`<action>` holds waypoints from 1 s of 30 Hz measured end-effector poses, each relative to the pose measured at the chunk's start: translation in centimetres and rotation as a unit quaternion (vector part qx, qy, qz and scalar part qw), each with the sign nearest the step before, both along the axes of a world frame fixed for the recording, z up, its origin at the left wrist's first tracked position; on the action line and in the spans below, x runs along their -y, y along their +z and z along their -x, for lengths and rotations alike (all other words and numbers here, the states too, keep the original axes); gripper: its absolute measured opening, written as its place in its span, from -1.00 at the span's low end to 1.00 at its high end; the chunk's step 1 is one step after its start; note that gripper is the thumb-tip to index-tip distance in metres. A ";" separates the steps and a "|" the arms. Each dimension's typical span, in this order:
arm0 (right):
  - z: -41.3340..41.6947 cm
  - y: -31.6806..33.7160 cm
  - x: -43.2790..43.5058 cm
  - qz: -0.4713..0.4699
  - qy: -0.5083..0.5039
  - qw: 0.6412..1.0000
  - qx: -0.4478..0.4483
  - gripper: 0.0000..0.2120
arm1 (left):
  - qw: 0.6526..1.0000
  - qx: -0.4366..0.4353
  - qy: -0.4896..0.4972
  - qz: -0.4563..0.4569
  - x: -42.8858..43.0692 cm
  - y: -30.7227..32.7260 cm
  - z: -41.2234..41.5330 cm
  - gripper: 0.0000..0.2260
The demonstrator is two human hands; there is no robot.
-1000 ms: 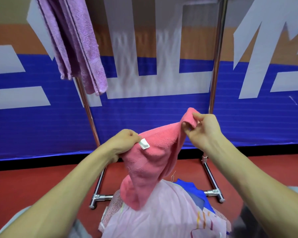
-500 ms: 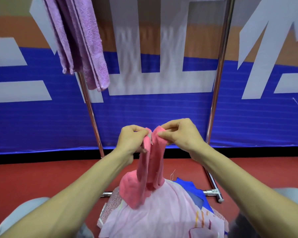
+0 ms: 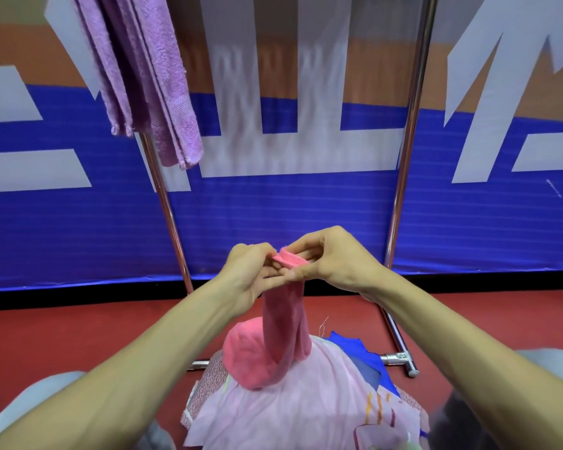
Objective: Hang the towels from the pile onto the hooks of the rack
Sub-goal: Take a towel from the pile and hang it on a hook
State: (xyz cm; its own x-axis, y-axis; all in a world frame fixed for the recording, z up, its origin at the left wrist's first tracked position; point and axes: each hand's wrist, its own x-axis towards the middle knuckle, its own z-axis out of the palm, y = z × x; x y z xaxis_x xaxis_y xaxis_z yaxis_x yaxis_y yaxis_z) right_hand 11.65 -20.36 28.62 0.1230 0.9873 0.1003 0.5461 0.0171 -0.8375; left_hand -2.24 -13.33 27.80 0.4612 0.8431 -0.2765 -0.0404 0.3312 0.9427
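Note:
A pink towel (image 3: 281,326) hangs folded lengthwise from both my hands, its lower end resting on the pile (image 3: 293,407) of pale pink, patterned and blue cloths below. My left hand (image 3: 251,274) and my right hand (image 3: 329,258) meet at the towel's top edge, each pinching it with curled fingers. A purple towel (image 3: 143,69) hangs from the top of the metal rack at the upper left. The rack's left pole (image 3: 166,206) and right pole (image 3: 403,157) rise behind my hands. The hooks are out of view.
A blue, orange and white banner (image 3: 306,206) covers the wall behind the rack. The rack's foot bar (image 3: 400,358) lies on the red floor (image 3: 62,336) beside the pile. My knees in grey show at both lower corners.
My hands have come together from a spread grip, folding the pink towel's top edge into a narrow strip. The towel now hangs straight and narrow instead of draped wide.

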 end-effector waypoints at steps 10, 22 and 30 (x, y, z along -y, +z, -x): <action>-0.9 0.9 0.6 -0.031 0.031 0.998 -0.041 -0.73 | 0.772 -0.372 -0.114 -0.503 -2.2 0.9 1.7 -0.60; -2.4 1.0 0.2 -0.092 -0.052 0.989 0.106 -0.74 | 0.729 -0.372 -0.196 -0.540 -3.4 0.2 2.3 -0.85; -3.2 -0.4 -0.4 -0.092 -0.081 0.947 0.297 -0.74 | 0.756 -0.384 -0.141 -0.511 -4.7 0.7 3.4 -0.87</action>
State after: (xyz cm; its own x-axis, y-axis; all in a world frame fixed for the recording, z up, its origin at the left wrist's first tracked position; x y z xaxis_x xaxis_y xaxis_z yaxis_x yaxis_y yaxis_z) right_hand 14.87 -19.96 28.26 0.1394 0.9193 0.3681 0.9278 0.0086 -0.3730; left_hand -5.63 -8.67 28.49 0.6961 0.6962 0.1750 0.5856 -0.6917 0.4227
